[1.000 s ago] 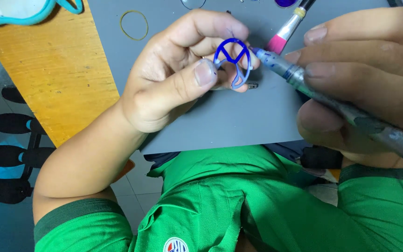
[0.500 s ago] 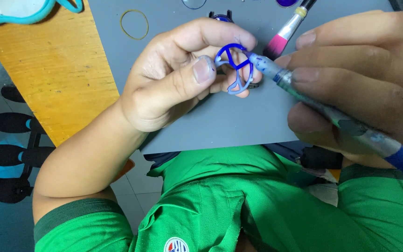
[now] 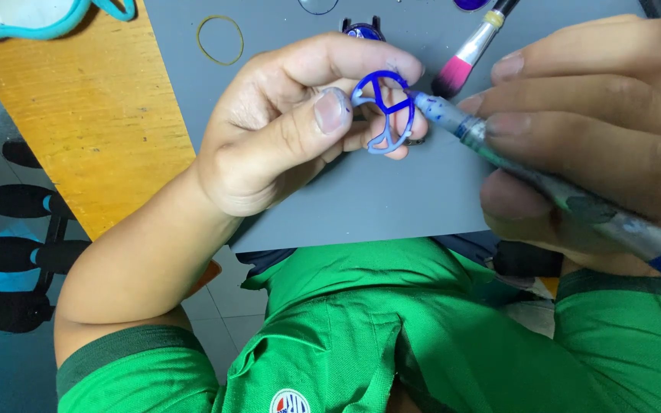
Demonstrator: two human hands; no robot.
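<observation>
Left hand (image 3: 284, 130) pinching blue ring piece (image 3: 383, 113); right hand (image 3: 590, 130) gripping brush (image 3: 545, 180), tip touching piece; painting underway, steady strokes needed

We see bare grey mat (image 3: 361, 206) along its near edge; a rubber band (image 3: 219, 40) and pink brush (image 3: 468, 55) crowd the far edge.
</observation>
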